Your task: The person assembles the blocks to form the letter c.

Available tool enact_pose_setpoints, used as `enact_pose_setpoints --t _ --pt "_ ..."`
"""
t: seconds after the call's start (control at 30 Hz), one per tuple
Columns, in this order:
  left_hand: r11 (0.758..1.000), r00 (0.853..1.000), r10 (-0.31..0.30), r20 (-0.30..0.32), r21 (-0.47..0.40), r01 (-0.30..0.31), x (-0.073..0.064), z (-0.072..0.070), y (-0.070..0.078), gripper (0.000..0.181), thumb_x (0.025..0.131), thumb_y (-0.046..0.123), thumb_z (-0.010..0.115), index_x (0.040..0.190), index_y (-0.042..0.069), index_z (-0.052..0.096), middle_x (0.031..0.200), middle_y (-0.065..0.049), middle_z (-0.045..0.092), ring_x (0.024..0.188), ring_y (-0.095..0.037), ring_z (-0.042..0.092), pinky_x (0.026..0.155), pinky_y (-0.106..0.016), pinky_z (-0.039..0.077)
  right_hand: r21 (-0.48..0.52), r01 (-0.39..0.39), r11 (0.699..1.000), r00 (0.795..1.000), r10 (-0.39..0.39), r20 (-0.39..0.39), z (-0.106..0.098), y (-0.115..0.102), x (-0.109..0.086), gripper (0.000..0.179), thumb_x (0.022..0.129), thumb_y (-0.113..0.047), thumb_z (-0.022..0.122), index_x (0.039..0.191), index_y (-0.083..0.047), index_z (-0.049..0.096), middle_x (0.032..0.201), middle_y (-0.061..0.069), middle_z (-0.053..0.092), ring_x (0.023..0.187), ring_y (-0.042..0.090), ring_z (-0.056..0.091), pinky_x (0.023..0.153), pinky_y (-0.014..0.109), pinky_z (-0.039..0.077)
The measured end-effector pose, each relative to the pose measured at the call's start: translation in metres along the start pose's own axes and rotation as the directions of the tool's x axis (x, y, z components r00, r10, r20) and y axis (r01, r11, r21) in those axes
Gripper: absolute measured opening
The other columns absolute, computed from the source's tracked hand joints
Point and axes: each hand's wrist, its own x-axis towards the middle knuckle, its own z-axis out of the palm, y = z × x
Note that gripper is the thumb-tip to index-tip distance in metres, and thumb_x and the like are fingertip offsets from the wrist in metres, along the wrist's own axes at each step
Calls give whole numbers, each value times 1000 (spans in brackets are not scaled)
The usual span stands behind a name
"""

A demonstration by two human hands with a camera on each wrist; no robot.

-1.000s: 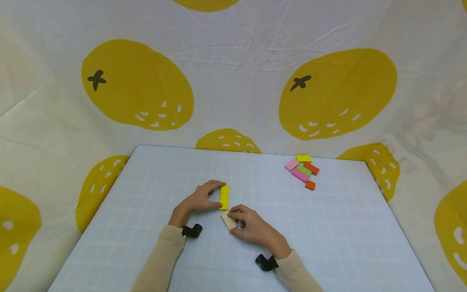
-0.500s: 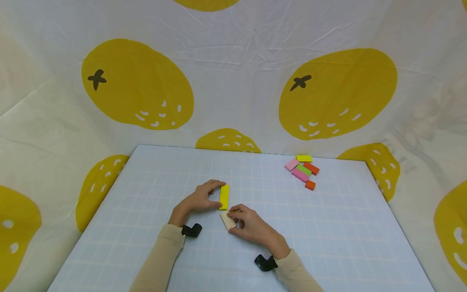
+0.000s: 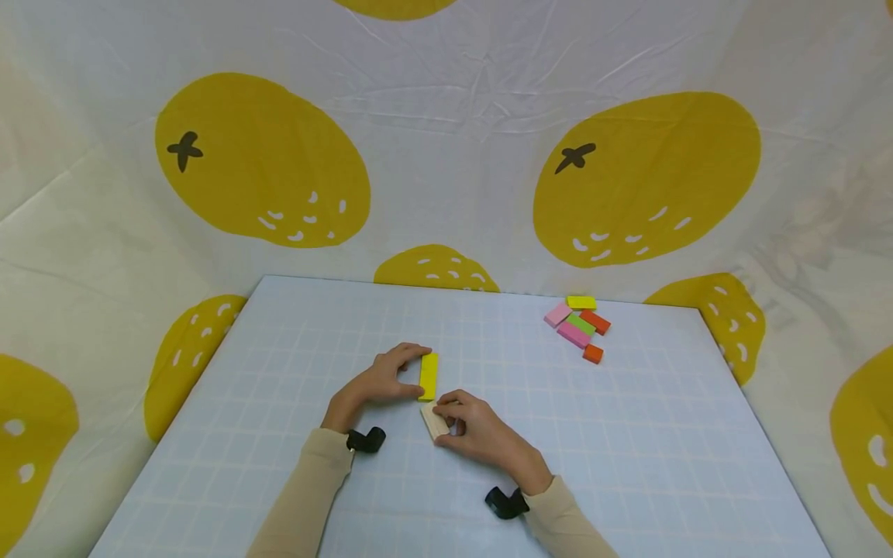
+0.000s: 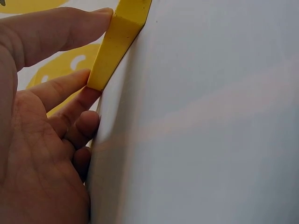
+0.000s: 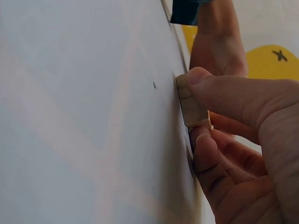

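A long yellow block (image 3: 429,377) lies flat near the middle of the table. My left hand (image 3: 377,382) holds it from the left, thumb at the near end and a fingertip at the far end. In the left wrist view, thumb and fingertips touch the yellow block (image 4: 111,51). Just nearer than it, a plain wooden block (image 3: 434,425) sits tilted at an angle on the table, pinched by my right hand (image 3: 481,430). The right wrist view shows my right thumb on the wooden block (image 5: 191,105), with fingers curled behind it. The two blocks' near corners are very close; contact cannot be told.
At the back right lie several blocks: a yellow block (image 3: 581,303), a light pink block (image 3: 558,315), a green block (image 3: 580,323), a darker pink block (image 3: 574,335), an orange block (image 3: 595,322) and a small orange block (image 3: 593,353). A fruit-print curtain (image 3: 446,186) surrounds the table.
My right hand and the wooden block have shifted very slightly left. My left hand and the yellow block stay practically in place.
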Motion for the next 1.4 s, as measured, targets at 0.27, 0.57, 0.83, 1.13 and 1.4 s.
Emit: enact_pose_setpoints --t 0.27,0.57,0.83,1.13,1.4 --pt "1000 1000 -2 2 6 2 -1 -1 2 72 89 33 76 153 18 48 156 -12 46 143 -34 45 114 -64 26 15 -6 1000 1000 6 3 0 -1 0 45 87 -18 84 127 -1 71 131 11 62 80 9 61 71 17 53" --pt "1000 1000 -10 1 -2 10 -1 -2 4 72 88 33 76 153 18 49 157 -12 46 142 -34 45 115 -63 26 4 0 1000 1000 0 6 -1 -3 0 48 86 -16 84 129 -2 69 127 9 63 84 10 62 74 18 55" --pt "1000 1000 0 -4 -5 0 0 -1 2 71 88 31 76 153 18 49 156 -11 46 141 -34 46 113 -62 27 -4 -55 998 998 55 -6 -9 -4 -3 53 87 -24 84 133 -6 66 131 7 62 91 12 63 79 21 57" --pt "1000 1000 -7 2 9 6 0 -1 0 72 88 31 75 153 18 49 155 -9 47 126 -27 52 106 -56 31 -3 -154 988 988 154 -29 -28 3 -6 62 90 -32 81 144 -11 57 139 3 59 107 18 62 91 33 58" --pt "1000 1000 -21 4 9 21 1 -1 1 72 87 33 75 153 19 49 156 -8 47 123 -26 52 106 -55 32 -33 -269 962 959 265 -96 -49 13 -7 68 89 -33 82 148 -13 54 146 2 54 121 24 59 103 44 54"
